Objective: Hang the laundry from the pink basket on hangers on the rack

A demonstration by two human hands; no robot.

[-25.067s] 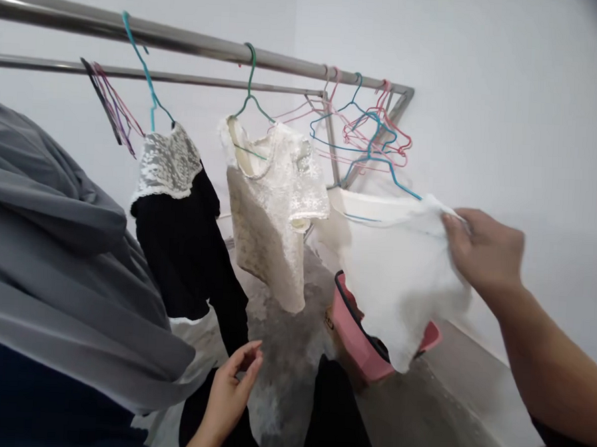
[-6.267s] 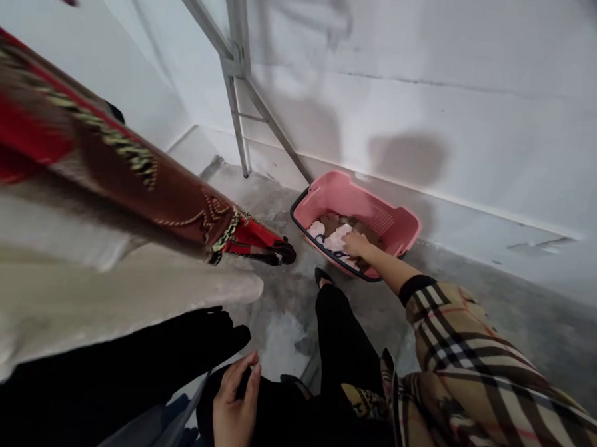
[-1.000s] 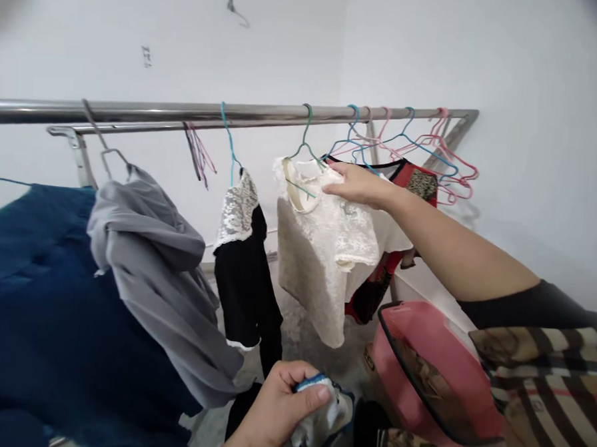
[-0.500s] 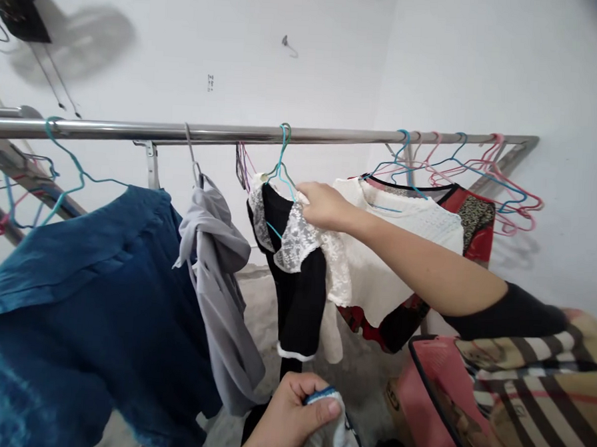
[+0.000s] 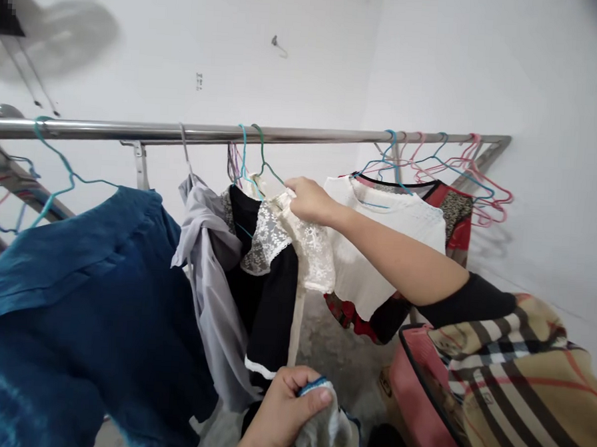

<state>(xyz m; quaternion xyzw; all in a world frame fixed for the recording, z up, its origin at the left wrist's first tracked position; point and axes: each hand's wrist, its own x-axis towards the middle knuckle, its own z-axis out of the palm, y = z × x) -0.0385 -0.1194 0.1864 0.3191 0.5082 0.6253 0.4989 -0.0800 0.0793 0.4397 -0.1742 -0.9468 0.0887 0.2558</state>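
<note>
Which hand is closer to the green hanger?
Right. The right hand is at the green hanger, by its sloping shoulder; the left hand is well below, holding a blue-edged white cloth.

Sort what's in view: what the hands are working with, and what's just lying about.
Job in hand:
Right hand, gripping the cream lace top
Left hand, holding a white blue-edged cloth
Green hanger, carrying the lace top
Metal rail
Pink basket, probably

Just about:
Wall hook
Brown box, partly hidden
Dark object, upper left, unclear
</note>
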